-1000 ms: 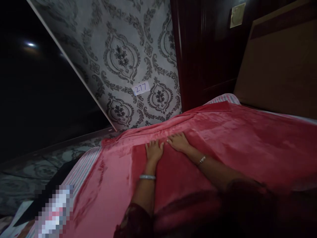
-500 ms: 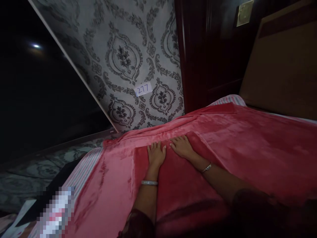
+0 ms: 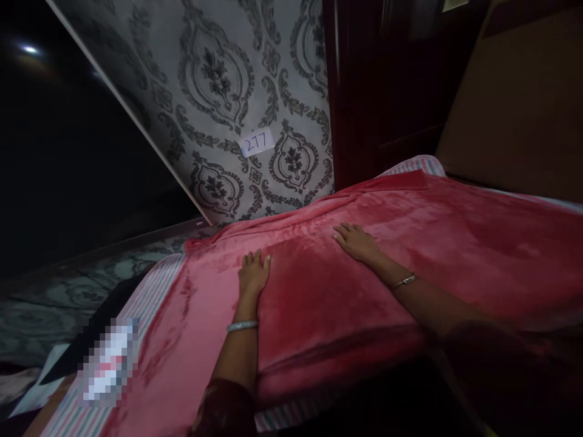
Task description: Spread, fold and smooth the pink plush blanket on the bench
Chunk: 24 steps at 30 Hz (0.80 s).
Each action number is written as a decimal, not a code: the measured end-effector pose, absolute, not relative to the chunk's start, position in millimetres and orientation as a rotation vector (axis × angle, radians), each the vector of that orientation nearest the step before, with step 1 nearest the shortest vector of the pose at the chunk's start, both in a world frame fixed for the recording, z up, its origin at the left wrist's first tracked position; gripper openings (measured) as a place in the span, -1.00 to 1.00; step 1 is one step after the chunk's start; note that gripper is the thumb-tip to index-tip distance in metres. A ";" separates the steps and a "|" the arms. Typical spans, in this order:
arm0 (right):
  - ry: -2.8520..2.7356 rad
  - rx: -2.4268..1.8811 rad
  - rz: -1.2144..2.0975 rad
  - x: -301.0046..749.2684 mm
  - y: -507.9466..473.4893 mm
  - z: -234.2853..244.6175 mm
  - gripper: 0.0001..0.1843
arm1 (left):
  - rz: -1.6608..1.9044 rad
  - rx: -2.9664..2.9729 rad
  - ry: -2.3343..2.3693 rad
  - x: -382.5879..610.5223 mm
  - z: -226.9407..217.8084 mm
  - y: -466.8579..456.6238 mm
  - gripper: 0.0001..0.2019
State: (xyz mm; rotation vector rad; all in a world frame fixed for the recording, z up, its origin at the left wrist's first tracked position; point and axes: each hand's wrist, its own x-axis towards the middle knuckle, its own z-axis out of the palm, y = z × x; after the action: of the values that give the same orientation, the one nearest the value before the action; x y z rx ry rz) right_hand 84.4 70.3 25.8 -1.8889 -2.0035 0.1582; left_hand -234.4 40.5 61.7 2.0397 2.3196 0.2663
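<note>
Leafy wallpaper (image 3: 216, 79) is rising behind a pink plush blanket (image 3: 177, 346). Left hand (image 3: 254, 273) and right hand (image 3: 357, 241), loose and gripping nothing, are resting along the red plush cloth (image 3: 314, 285) lying there, seemingly smoothing; more is needing gentle pressing.

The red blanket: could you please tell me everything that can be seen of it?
The red blanket looks soft and plush, with darker and paler patches. It lies spread over a striped cloth, whose edges show on several sides. Its far edge is rumpled near the patterned wall. Mid-blanket is a darker rectangle; whether fold or separate piece, I cannot tell. The left hand and right hand rest palm-down on the blanket.
</note>
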 end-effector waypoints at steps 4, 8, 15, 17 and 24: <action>-1.985 -1.826 0.120 87.1 72.3 10.9 -0.39 | 0.286 2.064 2.316 -238.2 51.4 45.5 -0.40; -1.970 -1.808 0.125 87.7 74.6 5.6 -0.40 | 0.305 2.118 2.309 -239.8 49.0 45.4 -0.40; -1.997 -1.807 0.176 89.9 77.8 11.4 -0.40 | 0.267 2.089 2.319 -236.1 57.0 45.1 -0.40; -1.999 -1.856 0.192 88.9 74.5 21.8 -0.41 | 0.231 2.087 2.332 -232.5 65.2 42.3 -0.39; -2.233 -1.578 0.037 61.6 -1.8 46.1 -0.33 | 0.213 2.509 2.016 -187.5 81.6 -38.0 -0.38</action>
State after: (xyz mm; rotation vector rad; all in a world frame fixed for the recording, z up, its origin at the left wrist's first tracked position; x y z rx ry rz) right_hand 61.6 -1.8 46.1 -1.5780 -2.2325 0.0366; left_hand -187.5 -38.0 81.6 2.5089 2.0158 0.2130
